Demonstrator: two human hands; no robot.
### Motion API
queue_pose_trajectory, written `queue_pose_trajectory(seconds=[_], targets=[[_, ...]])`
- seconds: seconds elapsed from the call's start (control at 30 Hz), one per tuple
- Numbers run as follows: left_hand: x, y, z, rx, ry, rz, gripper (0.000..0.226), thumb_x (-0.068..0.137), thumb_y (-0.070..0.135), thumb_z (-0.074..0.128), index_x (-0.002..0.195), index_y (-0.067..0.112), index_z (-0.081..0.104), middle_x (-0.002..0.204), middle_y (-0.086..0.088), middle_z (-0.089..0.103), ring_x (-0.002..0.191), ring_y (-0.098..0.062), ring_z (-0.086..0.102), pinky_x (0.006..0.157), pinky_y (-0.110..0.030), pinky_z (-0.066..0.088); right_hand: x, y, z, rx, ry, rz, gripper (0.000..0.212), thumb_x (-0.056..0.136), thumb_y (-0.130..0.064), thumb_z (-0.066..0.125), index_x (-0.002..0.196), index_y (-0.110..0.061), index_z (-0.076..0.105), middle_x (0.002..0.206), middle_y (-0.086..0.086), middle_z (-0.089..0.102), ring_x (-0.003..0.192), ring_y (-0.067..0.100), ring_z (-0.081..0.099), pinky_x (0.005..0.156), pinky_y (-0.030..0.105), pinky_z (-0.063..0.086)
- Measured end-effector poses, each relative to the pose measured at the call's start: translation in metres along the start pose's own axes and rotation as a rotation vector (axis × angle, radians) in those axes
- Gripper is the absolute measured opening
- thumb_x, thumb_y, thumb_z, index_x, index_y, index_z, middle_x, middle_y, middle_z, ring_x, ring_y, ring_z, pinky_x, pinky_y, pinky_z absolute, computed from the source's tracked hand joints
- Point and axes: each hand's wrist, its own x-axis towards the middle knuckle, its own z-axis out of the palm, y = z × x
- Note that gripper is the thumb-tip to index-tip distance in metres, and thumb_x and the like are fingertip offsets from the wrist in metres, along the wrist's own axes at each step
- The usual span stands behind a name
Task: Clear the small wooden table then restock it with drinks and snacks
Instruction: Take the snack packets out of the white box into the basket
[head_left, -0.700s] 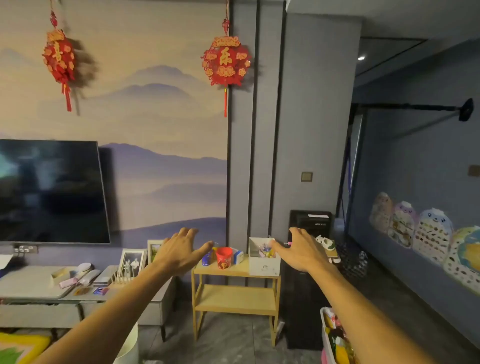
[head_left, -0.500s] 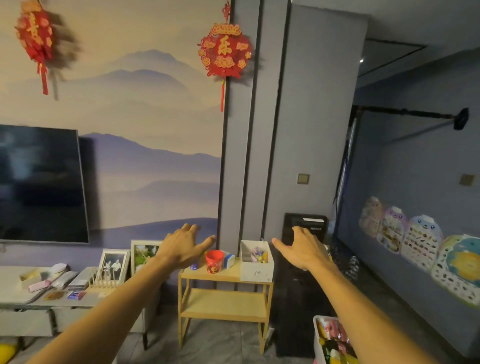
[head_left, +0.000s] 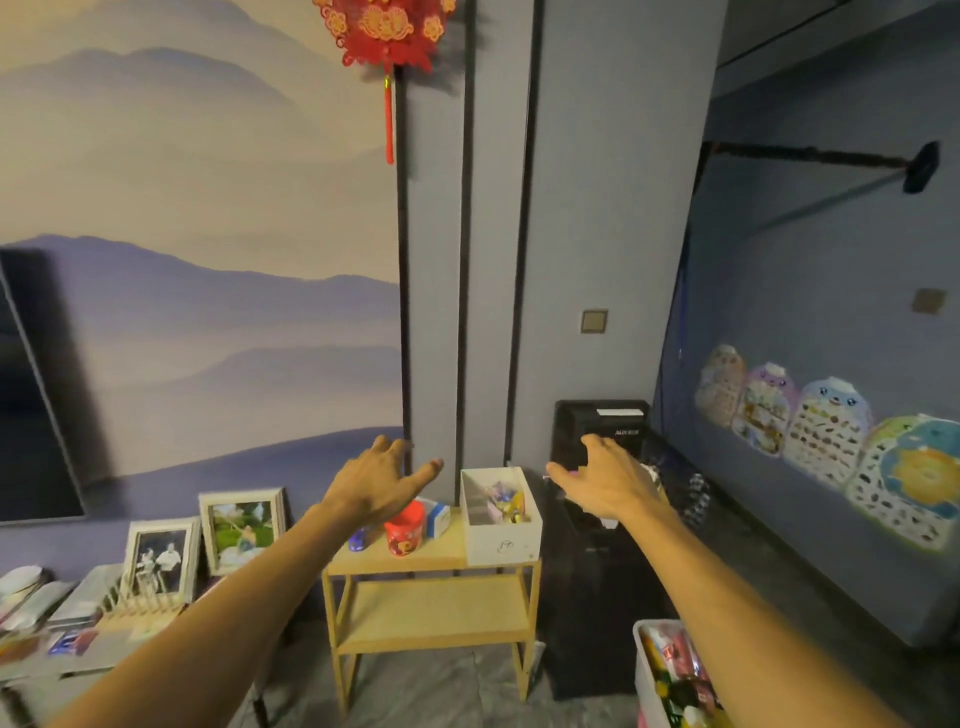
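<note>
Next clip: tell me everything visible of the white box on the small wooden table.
The white box is rectangular and open-topped, with thin smooth walls, perhaps cardboard or plastic. It stands upright on the right end of the wooden table top, its long side running away from the camera. Small colourful items lie inside, too blurred to identify. A dark mark shows on its front face. A red cup stands apart to its left. Neither the left hand nor the right hand touches it.

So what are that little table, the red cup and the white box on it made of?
Table: seemingly pale wood or wood-look board, matt, even light tan. Red cup: probably plastic, slight sheen, printed picture. White box: thin card or plastic, matt, flat straight walls; I cannot tell which.
</note>
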Motion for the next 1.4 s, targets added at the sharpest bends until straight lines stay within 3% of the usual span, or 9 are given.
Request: queue_pose_trajectory(seconds=[0.13, 0.37, 0.57, 0.73, 1.13, 1.27, 1.4], targets=[[0.063, 0.004, 0.030, 0.002, 0.003, 0.002, 0.131, 0.063, 0.110, 0.008, 0.154, 0.023, 0.044, 0.161, -0.005, 0.039, 0.130, -0.031, 0.060, 0.105, -0.053, 0.054, 0.065, 0.022, 0.025, 0.004, -0.006, 0.005, 0.093, 0.095, -0.075, 0.055, 0.164, -0.017, 0.033, 0.166, 0.010, 0.041, 0.147, 0.034, 0.048, 0.107, 0.048, 0.050], [0.162, 0.024, 0.072, 0.000, -0.036, -0.060, 0.140, 0.055, 0.112, 0.003, 0.157, 0.024, 0.041, 0.165, -0.006, 0.036, 0.134, -0.032, 0.058, 0.107, -0.053, 0.053, 0.175, 0.057, 0.061, 0.005, -0.083, -0.025, 0.092, 0.097, -0.073, 0.055, 0.165, -0.016, 0.032, 0.168, 0.011, 0.038, 0.150, 0.035, 0.044, 0.110, 0.049, 0.048], [0.233, 0.036, 0.117, -0.014, -0.096, -0.078, 0.094, 0.091, 0.089, 0.032, 0.157, 0.024, 0.044, 0.166, -0.007, 0.036, 0.136, -0.035, 0.056, 0.109, -0.057, 0.050, 0.258, 0.077, 0.092, -0.014, -0.140, -0.047, 0.090, 0.095, -0.075, 0.056, 0.160, -0.015, 0.038, 0.164, 0.010, 0.043, 0.146, 0.035, 0.049, 0.106, 0.048, 0.051], [0.295, 0.032, 0.159, -0.013, -0.139, -0.084, 0.088, 0.095, 0.086, 0.030, 0.155, 0.025, 0.046, 0.165, -0.006, 0.041, 0.135, -0.034, 0.058, 0.113, -0.059, 0.046, 0.315, 0.084, 0.134, -0.018, -0.198, -0.040, 0.090, 0.097, -0.074, 0.054, 0.164, -0.017, 0.033, 0.169, 0.009, 0.038, 0.150, 0.035, 0.044, 0.111, 0.050, 0.048], [0.465, -0.025, 0.282, -0.107, -0.265, -0.172, 0.101, 0.087, 0.093, 0.029, 0.151, 0.018, 0.049, 0.151, -0.013, 0.053, 0.131, -0.039, 0.058, 0.106, -0.056, 0.051, 0.463, 0.085, 0.259, -0.011, -0.343, 0.050, 0.084, 0.094, -0.073, 0.061, 0.156, -0.019, 0.043, 0.156, 0.008, 0.054, 0.137, 0.032, 0.058, 0.102, 0.044, 0.053], [0.498, -0.037, 0.329, -0.170, -0.352, -0.209, 0.090, 0.094, 0.086, 0.028, 0.149, 0.018, 0.050, 0.149, -0.014, 0.055, 0.132, -0.039, 0.057, 0.108, -0.055, 0.050, 0.497, 0.085, 0.291, -0.005, -0.423, 0.047, 0.070, 0.098, -0.063, 0.064, 0.150, -0.017, 0.050, 0.149, 0.008, 0.059, 0.132, 0.030, 0.060, 0.101, 0.040, 0.051], [0.515, -0.039, 0.370, -0.232, -0.425, -0.249, 0.072, 0.103, 0.070, 0.038, 0.149, 0.016, 0.049, 0.147, -0.016, 0.056, 0.129, -0.039, 0.058, 0.106, -0.049, 0.050, 0.532, 0.095, 0.333, -0.001, -0.498, 0.030, 0.075, 0.095, -0.066, 0.066, 0.151, -0.018, 0.049, 0.150, 0.006, 0.059, 0.132, 0.028, 0.060, 0.098, 0.037, 0.050]])
